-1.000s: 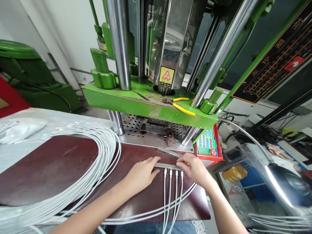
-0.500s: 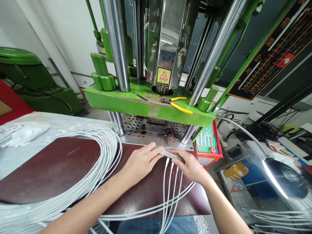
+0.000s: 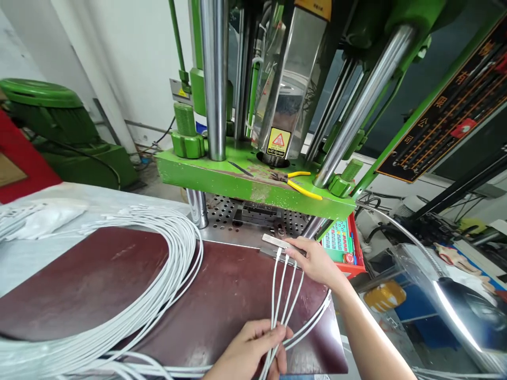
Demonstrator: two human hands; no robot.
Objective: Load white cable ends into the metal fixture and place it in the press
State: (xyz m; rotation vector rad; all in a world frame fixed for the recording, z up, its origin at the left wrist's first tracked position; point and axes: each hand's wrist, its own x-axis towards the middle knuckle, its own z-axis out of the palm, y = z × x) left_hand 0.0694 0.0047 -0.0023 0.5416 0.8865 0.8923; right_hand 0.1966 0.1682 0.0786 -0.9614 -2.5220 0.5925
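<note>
White cables, four thin plastic-sheathed leads, run across a dark maroon tabletop from a flat silver metal bar at the foot of a green vertical moulding press. The right hand rests on the bar's near end, fingers curled around it where the leads plug in. The left hand, which a moment ago lay beside the bar, has dropped to the tabletop's front edge and now pinches the four leads together in a bunch. The bar itself has slid closer to the perforated steel plate under the press. A large coil of white cable lies to the left; yellow-handled pliers sit on the green platen.
</note>
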